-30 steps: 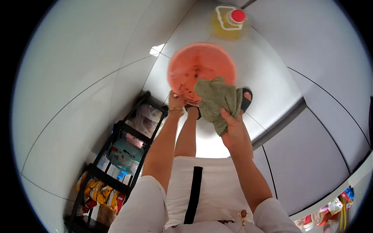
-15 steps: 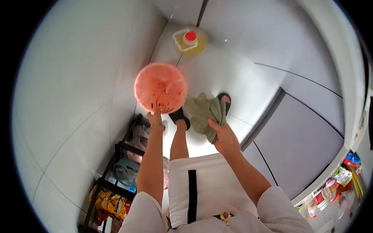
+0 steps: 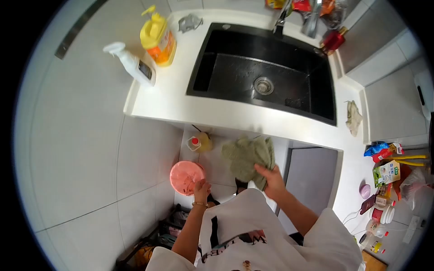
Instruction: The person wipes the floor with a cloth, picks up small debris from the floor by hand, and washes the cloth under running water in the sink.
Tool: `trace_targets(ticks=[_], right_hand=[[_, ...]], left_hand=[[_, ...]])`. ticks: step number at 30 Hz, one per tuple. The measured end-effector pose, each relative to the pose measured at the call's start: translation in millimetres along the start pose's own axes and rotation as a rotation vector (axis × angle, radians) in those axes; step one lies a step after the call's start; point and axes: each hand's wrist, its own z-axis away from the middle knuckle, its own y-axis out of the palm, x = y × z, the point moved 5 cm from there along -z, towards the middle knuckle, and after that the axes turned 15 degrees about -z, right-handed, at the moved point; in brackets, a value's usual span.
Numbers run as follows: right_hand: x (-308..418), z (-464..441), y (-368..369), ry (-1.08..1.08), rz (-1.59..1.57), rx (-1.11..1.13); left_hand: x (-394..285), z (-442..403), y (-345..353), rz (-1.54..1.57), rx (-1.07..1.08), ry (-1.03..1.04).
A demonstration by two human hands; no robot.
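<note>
My left hand (image 3: 201, 189) is closed on the near rim of a round pink bucket (image 3: 184, 174), held low under the counter's front edge. Dark marks show on the bucket, but I cannot tell whether they are print or bits inside. In my right hand (image 3: 271, 180), a crumpled green cloth (image 3: 246, 159) is pinched between thumb and fingers and hangs in front of the counter. A jug of yellow liquid (image 3: 203, 142) with a red cap stands on the floor beyond the bucket.
A black sink (image 3: 235, 67) is set into the white counter (image 3: 158, 101). A white spray bottle (image 3: 135, 67) and a yellow pump bottle (image 3: 158, 40) stand at its left. Another cloth (image 3: 353, 118) lies at the right, near packets and jars. A black rack (image 3: 153, 232) stands at lower left.
My view has tilted up from the floor to the sink and counter. Both hands keep their hold, the left on the bucket, the right on the cloth.
</note>
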Motion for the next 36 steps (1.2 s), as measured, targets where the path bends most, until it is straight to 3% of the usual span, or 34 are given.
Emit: trace_targets(ticks=[4, 8, 10, 12, 13, 14, 15, 17, 18, 20, 21, 22, 23, 25, 29, 36], right_hand=[[101.5, 0.4, 29.8, -0.256, -0.123, 0.179], [190.8, -33.6, 44.5, -0.343, -0.206, 0.319], [231.4, -85.4, 22.1, -0.362, -0.103, 0.267], [260.5, -111.5, -14.7, -0.456, 0.113, -0.144], [266.7, -113.3, -30.0, -0.495, 0.136, -0.281], [275.7, -96.6, -25.0, -0.560, 0.180, -0.284], [284.1, -76.4, -15.4, -0.647, 0.236, -0.253], [309.6, -33.8, 3.6, -0.834, 0.285, -0.179], [326.9, -10.6, 15.1, -0.935, 0.273, -0.133], [368.8, 67.6, 55.6, -1.431, 0.325, -0.013], [381.7, 116.1, 79.5, -1.609, 0.448, -0.114], [392.2, 154.7, 99.3, -1.797, 0.403, 0.032], [397.8, 194.4, 122.7, -1.877, 0.509, 0.478], [391.6, 249.5, 153.2, -2.014, 0.703, 0.697], [382.7, 273.0, 187.8, -2.056, 1.032, 0.679], [402.8, 247.7, 184.8, -2.046, 1.141, 0.375]], left_hand=[[-71.4, 35.3, 38.1, -0.050, 0.043, 0.172], [-118.9, 56.9, 65.7, -0.088, 0.120, 0.342], [-140.1, 69.1, 81.6, -0.107, 0.099, 0.340], [-156.6, 83.8, 89.9, -0.135, 0.081, 0.324], [-174.5, 91.7, 91.7, -0.213, 0.084, 0.445], [-198.8, 96.1, 99.8, -0.283, 0.090, 0.578], [-218.8, 99.3, 105.7, -0.282, 0.096, 0.583], [-281.2, 123.4, 113.3, -0.286, 0.011, 0.969], [-316.3, 146.5, 116.7, -0.298, -0.035, 1.005], [-387.9, 192.4, 116.4, -0.371, -0.202, 1.186], [-419.9, 214.4, 120.1, -0.203, -0.203, 1.299], [-447.5, 236.4, 117.0, -0.260, -0.258, 1.393], [-471.8, 256.6, 114.0, -0.120, -0.112, 1.621], [-512.3, 303.3, 118.6, -0.037, 0.040, 1.968], [-550.7, 332.4, 135.8, -0.029, 0.199, 2.258], [-579.0, 327.3, 159.6, -0.075, 0.243, 2.333]])
